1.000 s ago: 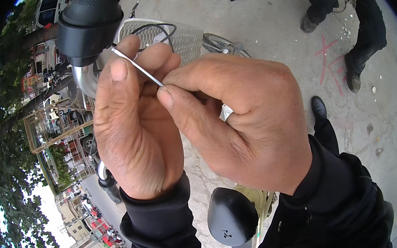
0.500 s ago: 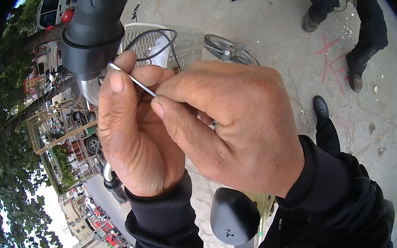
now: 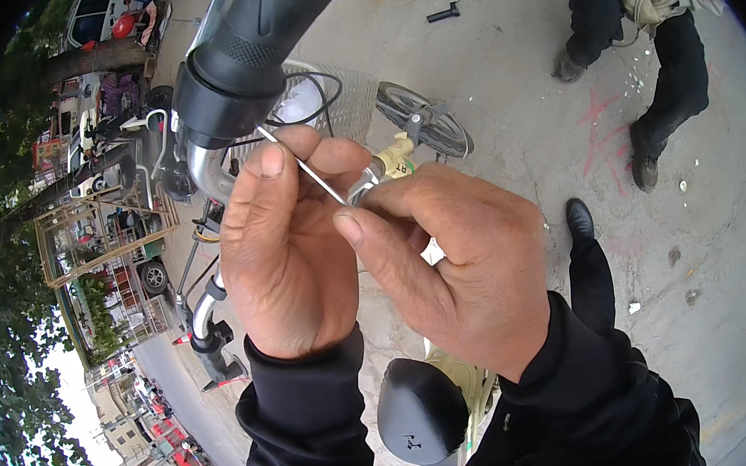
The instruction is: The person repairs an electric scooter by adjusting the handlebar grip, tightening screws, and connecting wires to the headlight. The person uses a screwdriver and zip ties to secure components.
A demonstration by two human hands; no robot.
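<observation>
A thin, straight silver wire (image 3: pixel 315 175) slants down from just under the black ribbed handlebar grip (image 3: pixel 237 73). Its upper part lies between the thumb and fingers of my left hand (image 3: pixel 288 262), whose palm faces me. Thumb and forefinger of my right hand (image 3: pixel 470 268) pinch the lower end. Whether the wire's top runs into the grip or only passes beside it, I cannot tell. The bent silver handlebar (image 3: pixel 207 171) shows left of my left thumb. Behind my fingers a black cable (image 3: pixel 339 88) loops over the pale wire basket (image 3: pixel 357 104).
Below my hands is the black bicycle saddle (image 3: pixel 423 408); the front wheel (image 3: pixel 424 119) lies beyond them. At left is the handlebar's other end (image 3: pixel 208 332). A black grip with a cable (image 3: pixel 442 13) lies on the concrete. Another person's legs (image 3: pixel 668 94) stand at right.
The grip and both hands sit farther right in view, and more of the handlebar and front wheel shows. Both hands keep the same hold on the wire.
</observation>
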